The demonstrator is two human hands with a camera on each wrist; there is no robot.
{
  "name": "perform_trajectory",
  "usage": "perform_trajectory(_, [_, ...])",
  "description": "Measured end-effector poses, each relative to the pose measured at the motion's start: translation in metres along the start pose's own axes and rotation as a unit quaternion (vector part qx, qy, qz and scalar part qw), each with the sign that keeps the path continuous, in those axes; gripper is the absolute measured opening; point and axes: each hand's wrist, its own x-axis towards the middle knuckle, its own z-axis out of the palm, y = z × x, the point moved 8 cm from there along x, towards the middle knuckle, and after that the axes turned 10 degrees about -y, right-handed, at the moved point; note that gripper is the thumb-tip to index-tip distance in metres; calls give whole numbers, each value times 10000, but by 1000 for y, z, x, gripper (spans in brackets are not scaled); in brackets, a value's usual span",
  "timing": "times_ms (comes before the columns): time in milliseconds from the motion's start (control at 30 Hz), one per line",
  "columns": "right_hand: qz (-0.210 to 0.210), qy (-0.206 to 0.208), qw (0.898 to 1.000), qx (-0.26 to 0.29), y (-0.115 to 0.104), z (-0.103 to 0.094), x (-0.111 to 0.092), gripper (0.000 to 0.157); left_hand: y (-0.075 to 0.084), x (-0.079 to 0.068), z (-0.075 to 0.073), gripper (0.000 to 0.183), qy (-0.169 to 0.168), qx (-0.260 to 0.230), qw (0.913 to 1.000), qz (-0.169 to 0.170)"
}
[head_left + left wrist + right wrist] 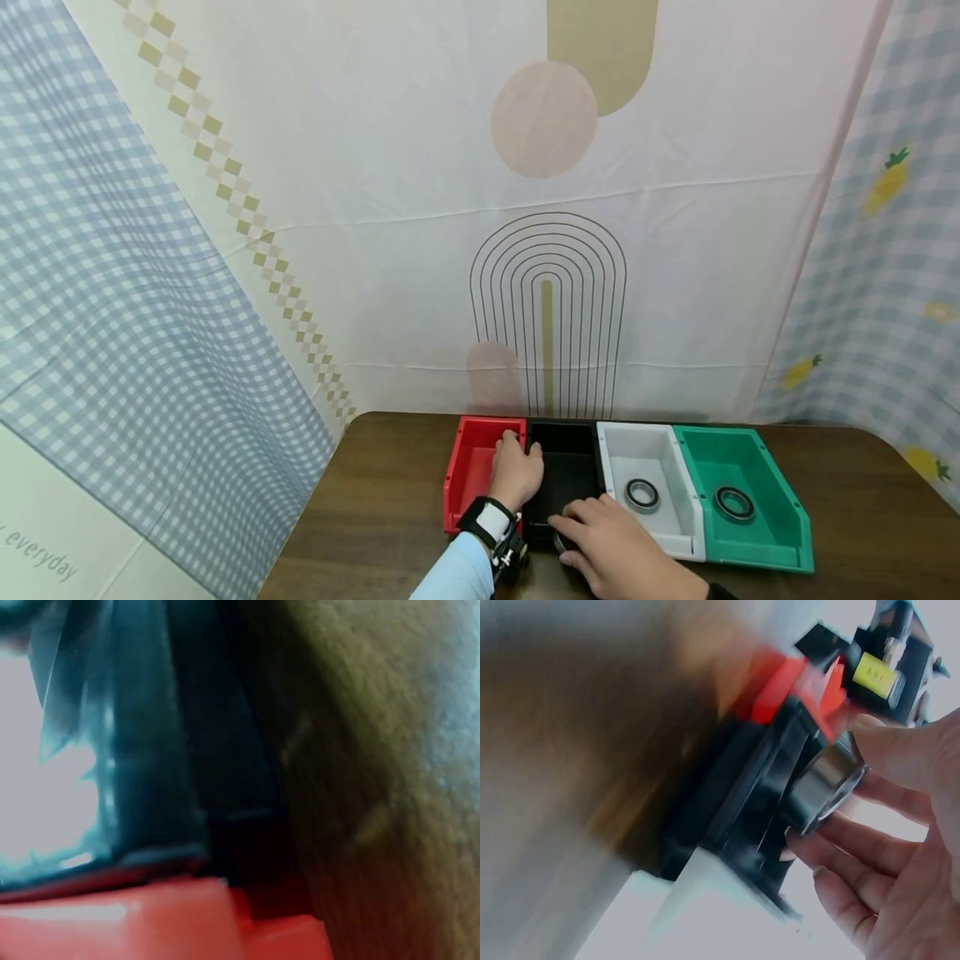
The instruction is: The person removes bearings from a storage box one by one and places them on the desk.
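Note:
My right hand (611, 537) pinches a ball bearing (826, 784) between thumb and fingertips, over the near end of the black bin (564, 460). In the head view only a sliver of that bearing shows beside the fingers. My left hand (517, 475) lies over the wall between the red bin (471, 471) and the black bin, thumb spread from the fingers; some fingertips are hidden. A second bearing (642, 495) lies flat in the white bin (686, 533), and another bearing (734, 504) in the green bin (783, 500).
The bins stand side by side on a brown wooden table (360, 517). Behind them hangs a pale patterned cloth (405, 292), with checked cloth (172, 275) on both sides. A strapped wrist device (491, 525) sits on the left wrist, close to the red bin's near end.

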Motion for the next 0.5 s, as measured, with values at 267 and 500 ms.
perform_trajectory(267, [-1163, 267, 9923, -339, -8, 46, 1, 30, 1, -3, -1, 51, 28, -41, 10000, -18])
perform_trajectory(500, [-1514, 313, 9870, -448, -20, 65, -2, 19, 1, -3, 1, 57, -17, -129, 9999, -26])
